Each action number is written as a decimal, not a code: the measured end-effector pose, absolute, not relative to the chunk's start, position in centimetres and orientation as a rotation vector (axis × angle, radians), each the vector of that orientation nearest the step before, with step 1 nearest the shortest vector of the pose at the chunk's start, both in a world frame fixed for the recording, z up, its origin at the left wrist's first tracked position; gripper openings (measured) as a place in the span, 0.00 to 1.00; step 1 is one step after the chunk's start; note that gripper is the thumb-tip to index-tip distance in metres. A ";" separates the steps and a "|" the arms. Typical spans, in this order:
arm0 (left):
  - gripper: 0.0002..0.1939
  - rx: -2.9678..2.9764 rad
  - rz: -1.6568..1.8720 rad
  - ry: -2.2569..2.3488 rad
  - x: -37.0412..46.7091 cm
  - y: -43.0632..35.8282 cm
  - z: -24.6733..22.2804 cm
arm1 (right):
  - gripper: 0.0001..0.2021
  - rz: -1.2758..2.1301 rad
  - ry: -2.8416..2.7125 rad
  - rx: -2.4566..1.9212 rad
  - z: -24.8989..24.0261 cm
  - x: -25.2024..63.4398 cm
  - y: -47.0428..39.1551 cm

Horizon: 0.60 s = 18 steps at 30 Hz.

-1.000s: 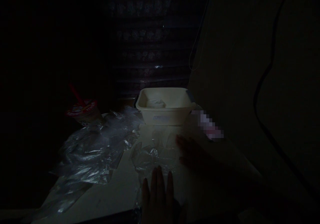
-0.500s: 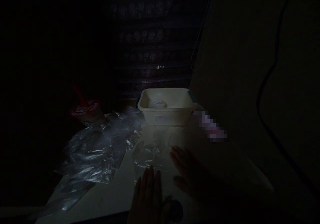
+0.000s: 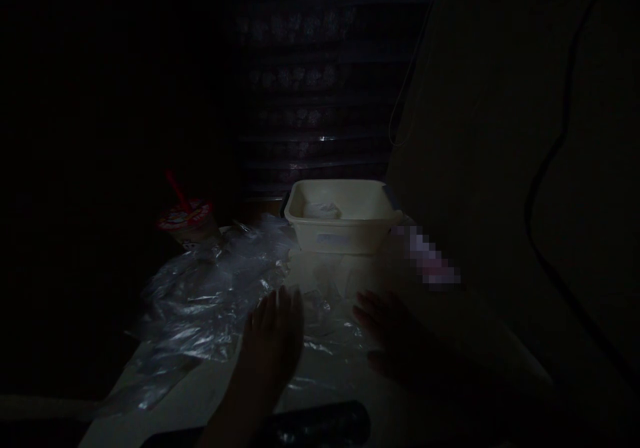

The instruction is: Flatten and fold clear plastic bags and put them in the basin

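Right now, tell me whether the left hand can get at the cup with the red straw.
Probably yes: the crumpled plastic lies between the left hand and the cup, but the cup's lid and red straw stand clear above it. Reaching over the plastic should work.

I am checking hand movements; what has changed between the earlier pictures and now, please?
The left hand moved forward and to the left; the right hand drew slightly back toward the person. More of the black object at the near edge shows. It is too dark to tell any grip on the clear plastic between them. The tub, cup and plastic pile stayed put.
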<state>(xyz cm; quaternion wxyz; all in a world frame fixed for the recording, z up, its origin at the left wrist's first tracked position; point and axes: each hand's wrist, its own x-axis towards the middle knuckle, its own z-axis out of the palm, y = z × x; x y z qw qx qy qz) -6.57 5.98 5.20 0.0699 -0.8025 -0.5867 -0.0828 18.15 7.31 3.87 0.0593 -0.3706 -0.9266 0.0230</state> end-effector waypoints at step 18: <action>0.15 -2.392 -0.766 -2.384 -8.8 9.9 8.2 | 0.29 0.107 -2.820 -1.121 3.9 18.6 7.3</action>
